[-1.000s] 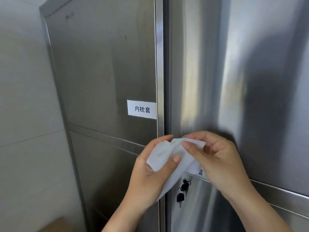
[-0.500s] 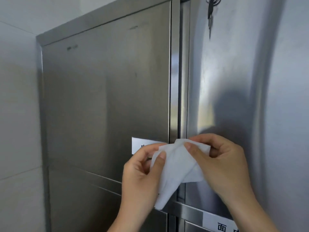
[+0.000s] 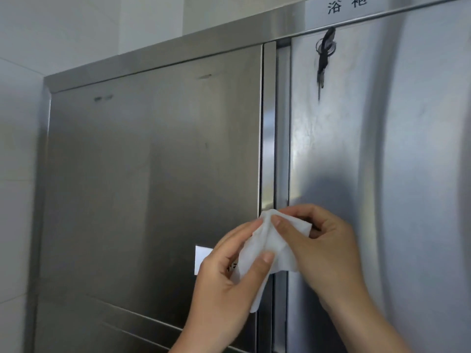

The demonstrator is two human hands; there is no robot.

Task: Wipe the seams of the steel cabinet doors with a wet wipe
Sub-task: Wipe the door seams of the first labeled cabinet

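A white wet wipe (image 3: pixel 265 247) is held between both hands in front of the steel cabinet. My left hand (image 3: pixel 224 289) pinches its lower part with thumb and fingers. My right hand (image 3: pixel 321 250) grips its upper right part, thumb on the front. The wipe's top edge sits just below the visible stretch of the vertical seam (image 3: pixel 275 123) between the left door (image 3: pixel 153 187) and the right door (image 3: pixel 382 161). The hands hide the seam behind them.
A key (image 3: pixel 323 59) hangs from the lock at the top of the right door. A white label (image 3: pixel 202 259) is partly hidden behind my left hand. Another label with characters (image 3: pixel 346 6) sits on the top rail. A pale tiled wall (image 3: pixel 17 174) borders the cabinet's left side.
The view has tilted upward, so the cabinet's top rail and upper key now show. Both hands stay on the wipe and have refolded it slightly.
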